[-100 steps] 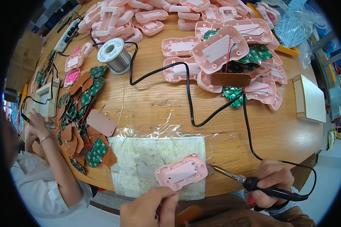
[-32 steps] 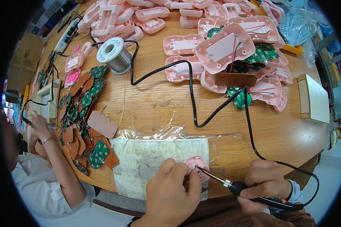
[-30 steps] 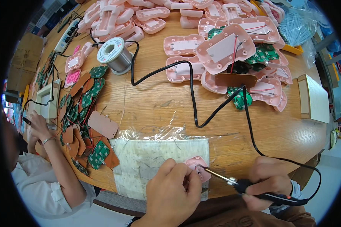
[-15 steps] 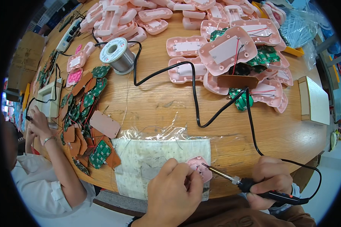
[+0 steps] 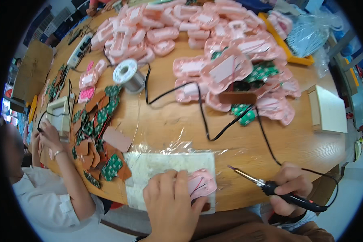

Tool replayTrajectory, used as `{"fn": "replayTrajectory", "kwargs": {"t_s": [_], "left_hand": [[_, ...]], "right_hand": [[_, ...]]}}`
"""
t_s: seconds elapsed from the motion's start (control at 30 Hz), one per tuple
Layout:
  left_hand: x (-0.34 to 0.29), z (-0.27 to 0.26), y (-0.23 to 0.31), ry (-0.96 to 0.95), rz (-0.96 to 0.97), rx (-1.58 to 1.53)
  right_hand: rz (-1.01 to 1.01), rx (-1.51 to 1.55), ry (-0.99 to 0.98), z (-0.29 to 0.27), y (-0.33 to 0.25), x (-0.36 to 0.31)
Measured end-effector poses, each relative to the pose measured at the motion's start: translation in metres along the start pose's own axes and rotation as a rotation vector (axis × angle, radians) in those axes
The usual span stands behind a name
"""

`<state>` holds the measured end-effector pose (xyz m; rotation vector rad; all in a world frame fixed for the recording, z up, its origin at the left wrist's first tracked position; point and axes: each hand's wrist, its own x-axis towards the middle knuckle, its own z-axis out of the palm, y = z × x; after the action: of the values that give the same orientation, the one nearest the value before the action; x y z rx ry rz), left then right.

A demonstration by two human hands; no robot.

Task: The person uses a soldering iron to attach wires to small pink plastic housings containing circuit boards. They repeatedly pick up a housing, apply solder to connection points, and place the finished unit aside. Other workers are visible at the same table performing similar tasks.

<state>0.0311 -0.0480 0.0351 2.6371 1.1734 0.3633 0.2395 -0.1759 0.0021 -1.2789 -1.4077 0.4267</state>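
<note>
My left hand [image 5: 170, 203] grips a small pink plastic shell [image 5: 205, 181] over the white pad, fingers along its left side and thumb at its lower edge. A dark and a red wire lie inside the shell. In my right hand [image 5: 290, 185] is a soldering iron [image 5: 276, 188] with a black handle, held like a pen. Its metal tip points up and left, apart from the shell. Below the iron's handle, the cord loops off to the right and back over the table.
The stained pad [image 5: 149, 161] lies at the table's front edge. A solder spool [image 5: 129, 76] stands behind it. Green circuit boards [image 5: 112, 167] are heaped left, pink shells [image 5: 226, 68] at the back. A white block [image 5: 328, 109] stands right. Another person's arm [image 5: 70, 177] works at far left.
The iron's tip has come away from the shell. My left hand has shifted left and turned, its fingers now spread along the shell, which shows more of its inside. The whole view has shifted slightly.
</note>
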Motion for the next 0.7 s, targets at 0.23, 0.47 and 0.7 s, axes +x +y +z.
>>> {"fn": "replayTrajectory", "kwargs": {"t_s": [0.23,0.47,0.7], "left_hand": [[0.05,-0.036,-0.015,0.113,0.105,-0.219],[0.206,-0.018,0.028,0.424,0.636,-0.465],[0.253,0.007,0.058,0.063,0.351,-0.269]], "right_hand": [[-0.016,0.026,0.126,-0.008,-0.001,-0.012],[-0.086,0.047,0.11,-0.001,0.002,-0.016],[-0.038,0.125,0.113,0.004,-0.008,-0.006]]}}
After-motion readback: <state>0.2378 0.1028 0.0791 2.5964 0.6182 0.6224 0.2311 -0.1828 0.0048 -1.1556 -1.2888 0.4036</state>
